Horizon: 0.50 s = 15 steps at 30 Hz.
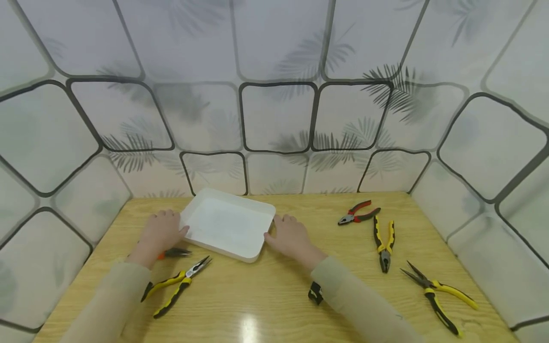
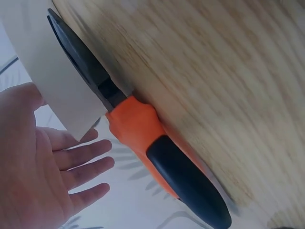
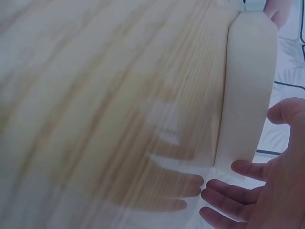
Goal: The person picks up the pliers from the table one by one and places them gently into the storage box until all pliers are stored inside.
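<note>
A shallow white rectangular tray (image 1: 227, 224) sits at a slant toward the back of the table, its inside bare. At its left end my left hand (image 1: 162, 232) holds the rim, thumb over the edge and fingers outside. My right hand (image 1: 292, 237) pinches the right end between thumb and index finger; the right wrist view shows its other fingers spread below the tray wall (image 3: 248, 90). Orange-and-black pliers (image 2: 138, 126) lie beside the tray near the left hand, partly hidden by that arm in the head view. Yellow-and-black long-nose pliers (image 1: 187, 275) lie in front of them.
On the right of the wooden table (image 1: 257, 295) are red-handled pliers (image 1: 352, 217), yellow-and-black combination pliers (image 1: 385, 255) and spread long-nose pliers (image 1: 429, 285). Patterned white walls (image 1: 274, 119) enclose the back and both sides. A black device (image 1: 315, 293) sits at the right wrist.
</note>
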Each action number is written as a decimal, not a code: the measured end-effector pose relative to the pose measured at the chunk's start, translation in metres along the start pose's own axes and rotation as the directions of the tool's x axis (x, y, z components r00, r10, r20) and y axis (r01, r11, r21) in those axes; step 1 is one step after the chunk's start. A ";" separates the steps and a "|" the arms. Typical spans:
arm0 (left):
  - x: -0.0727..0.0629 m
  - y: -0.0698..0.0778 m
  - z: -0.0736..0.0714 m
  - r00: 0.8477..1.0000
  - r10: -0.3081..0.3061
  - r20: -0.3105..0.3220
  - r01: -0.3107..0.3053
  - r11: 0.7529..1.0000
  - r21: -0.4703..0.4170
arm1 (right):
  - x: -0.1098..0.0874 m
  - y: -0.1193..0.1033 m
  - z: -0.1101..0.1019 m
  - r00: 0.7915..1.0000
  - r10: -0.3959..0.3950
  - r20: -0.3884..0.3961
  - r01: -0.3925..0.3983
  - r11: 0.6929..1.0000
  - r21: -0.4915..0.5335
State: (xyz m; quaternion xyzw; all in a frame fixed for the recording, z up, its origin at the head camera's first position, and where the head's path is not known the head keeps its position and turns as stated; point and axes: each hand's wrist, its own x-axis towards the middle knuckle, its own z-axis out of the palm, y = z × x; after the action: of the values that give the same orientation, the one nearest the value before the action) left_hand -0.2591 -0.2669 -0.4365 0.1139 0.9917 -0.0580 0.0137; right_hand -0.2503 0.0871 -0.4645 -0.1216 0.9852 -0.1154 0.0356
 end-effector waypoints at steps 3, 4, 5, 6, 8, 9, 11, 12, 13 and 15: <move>0.000 0.003 0.001 1.000 0.022 -0.006 -0.022 1.000 0.012 | -0.001 0.006 -0.001 1.000 0.008 -0.011 -0.007 1.000 0.008; -0.001 0.003 0.001 1.000 0.030 -0.007 -0.030 0.999 0.013 | -0.001 0.008 -0.002 1.000 0.007 -0.016 -0.007 1.000 0.005; -0.001 0.004 0.000 0.999 0.038 -0.008 -0.037 0.999 0.018 | -0.001 0.010 -0.003 1.000 0.009 -0.017 -0.009 1.000 0.001; -0.001 0.005 0.000 0.999 0.046 -0.011 -0.045 0.999 0.021 | -0.001 0.012 -0.004 1.000 0.007 -0.020 -0.007 1.000 -0.006; -0.002 0.007 -0.001 0.998 0.059 -0.017 -0.059 0.998 0.024 | -0.002 0.016 -0.006 1.000 0.006 -0.021 -0.007 1.000 -0.018; -0.003 0.009 -0.002 0.998 0.064 -0.016 -0.064 0.998 0.026 | -0.003 0.018 -0.007 1.000 0.008 -0.020 -0.008 1.000 -0.020; -0.005 0.012 -0.003 0.997 0.074 -0.014 -0.074 0.997 0.021 | -0.004 0.021 -0.008 1.000 0.012 -0.018 -0.012 1.000 -0.025; -0.005 0.014 -0.004 0.997 0.079 -0.013 -0.079 0.997 0.020 | -0.004 0.022 -0.008 1.000 0.012 -0.018 -0.013 1.000 -0.025; -0.006 0.015 -0.004 0.996 0.084 -0.010 -0.083 0.996 0.024 | -0.004 0.023 -0.008 1.000 0.014 -0.018 -0.014 1.000 -0.021; -0.006 0.018 -0.004 0.996 0.089 0.001 -0.089 0.996 0.028 | -0.005 0.026 -0.008 1.000 0.019 -0.017 -0.020 1.000 -0.010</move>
State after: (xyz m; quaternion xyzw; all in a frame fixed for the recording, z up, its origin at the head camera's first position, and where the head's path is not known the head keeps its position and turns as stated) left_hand -0.2488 -0.2503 -0.4343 0.1582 0.9847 -0.0713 0.0146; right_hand -0.2525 0.1145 -0.4627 -0.1111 0.9872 -0.1111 0.0277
